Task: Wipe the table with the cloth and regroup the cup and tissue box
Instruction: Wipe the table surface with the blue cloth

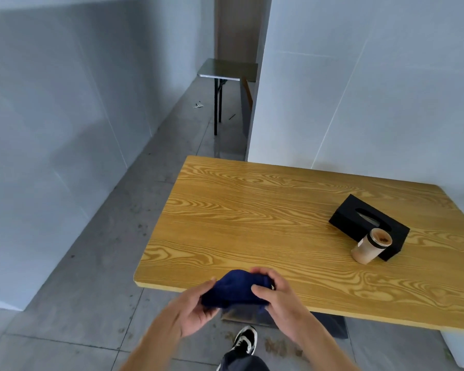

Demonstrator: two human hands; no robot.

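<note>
Blue cloth (235, 291) bunched between both curled hands.

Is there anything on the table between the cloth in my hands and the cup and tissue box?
Nothing visible. Both hands, left and right, hold the blue cloth at the near edge of the table. Bare wood runs from there to the cup and tissue box at the right.
</note>
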